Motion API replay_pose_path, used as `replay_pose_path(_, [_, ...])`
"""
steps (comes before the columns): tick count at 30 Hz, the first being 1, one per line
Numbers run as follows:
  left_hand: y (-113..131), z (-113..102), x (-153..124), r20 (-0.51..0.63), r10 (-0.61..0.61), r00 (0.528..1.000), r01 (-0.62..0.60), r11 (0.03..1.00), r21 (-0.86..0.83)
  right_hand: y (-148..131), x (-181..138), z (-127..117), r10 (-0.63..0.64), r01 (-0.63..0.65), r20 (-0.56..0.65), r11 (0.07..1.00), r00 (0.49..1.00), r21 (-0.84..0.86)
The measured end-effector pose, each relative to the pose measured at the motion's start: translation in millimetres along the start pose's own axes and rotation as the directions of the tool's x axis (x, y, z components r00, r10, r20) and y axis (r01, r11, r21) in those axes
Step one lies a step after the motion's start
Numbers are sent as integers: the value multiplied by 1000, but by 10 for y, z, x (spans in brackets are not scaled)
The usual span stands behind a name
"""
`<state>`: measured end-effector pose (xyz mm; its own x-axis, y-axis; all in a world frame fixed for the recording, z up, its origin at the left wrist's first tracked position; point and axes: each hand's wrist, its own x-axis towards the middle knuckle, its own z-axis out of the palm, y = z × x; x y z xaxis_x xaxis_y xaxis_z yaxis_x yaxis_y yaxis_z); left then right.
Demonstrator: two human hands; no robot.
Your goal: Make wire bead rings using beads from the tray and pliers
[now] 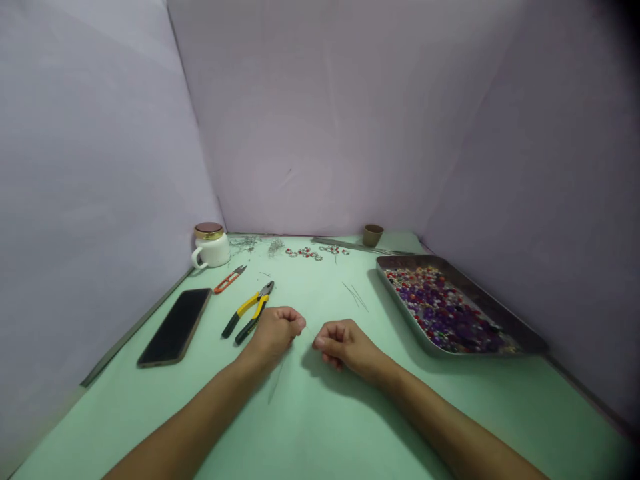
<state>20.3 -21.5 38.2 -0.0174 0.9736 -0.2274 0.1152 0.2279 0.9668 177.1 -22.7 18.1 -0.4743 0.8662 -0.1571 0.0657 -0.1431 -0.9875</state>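
Near the middle of the table my left hand (281,328) is closed in a pinch, with its fingertips turned to the right. Facing it across a small gap, my right hand (345,345) is also pinched, thumb against forefinger. A faint thin wire (310,329) spans the gap between the two sets of fingertips. Below my left wrist a thin line shows against the green surface; whether it is wire or shadow I cannot tell. Pliers (249,313) with yellow and black handles lie just left of my left hand. Loose wire pieces (355,297) lie beyond my right hand.
A metal tray (407,313) of mixed beads stands at right. Orange thread snips (230,279), a phone (176,327) and a lidded white mug (213,252) are at left. Beaded rings (305,253), wire bits (276,247) and a small brown cup (373,235) lie along the back.
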Motion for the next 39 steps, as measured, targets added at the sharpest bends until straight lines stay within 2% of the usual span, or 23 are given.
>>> replay_pose_path(6, [51,-137,90,-111,25,994,-27,1000,-15,-13,-10,-66,31,-31,17,999,999,18])
replay_pose_path(10, [100,-331,171,-178,35,983,-39,999,-19,-23,-54,-233,83,-71,172,995,982,-73])
replay_pose_path(13, [157,-461,183,-139,36,990,-40,999,-26,-26,-92,-378,171,-137,281,981,944,-138])
replay_pose_path(15, [181,-474,148,-50,18,999,-19,1000,-18,-32,-99,-455,189,-164,254,980,948,-116])
replay_pose_path(18, [161,-364,66,98,-39,994,38,999,12,-58,-67,-550,151,-148,86,988,985,-37])
replay_pose_path(20, [104,-246,27,155,-75,985,70,997,38,-78,-25,-620,57,-55,-140,998,989,19])
replay_pose_path(21, [64,-186,19,164,-85,983,78,996,50,-83,-2,-659,0,8,-286,1000,958,26])
replay_pose_path(23, [-31,-80,28,159,-86,984,76,995,70,-70,40,-739,-105,111,-543,994,833,-22])
replay_pose_path(25, [-128,-1,61,134,-60,989,49,995,85,-34,73,-800,-195,117,-658,980,728,-161])
replay_pose_path(27, [-211,51,101,100,-9,995,-1,995,98,2,107,-820,-315,55,-636,918,704,-394])
replay_pose_path(30, [-283,91,148,56,62,997,-68,992,109,-4,202,-767,-429,-122,-511,666,745,-736])
replay_pose_path(32, [-301,99,165,41,75,996,-79,991,105,-54,309,-702,-392,-277,-477,467,787,-840])
replay_pose_path(34, [-306,95,170,36,60,998,-64,993,96,-115,435,-646,-330,-387,-483,316,811,-866])
replay_pose_path(36, [-308,83,164,12,52,999,-53,994,94,-156,550,-620,-292,-435,-497,254,817,-864])
replay_pose_path(39, [-307,55,142,-51,157,986,-148,979,137,-159,656,-642,-245,-474,-532,259,810,-841])
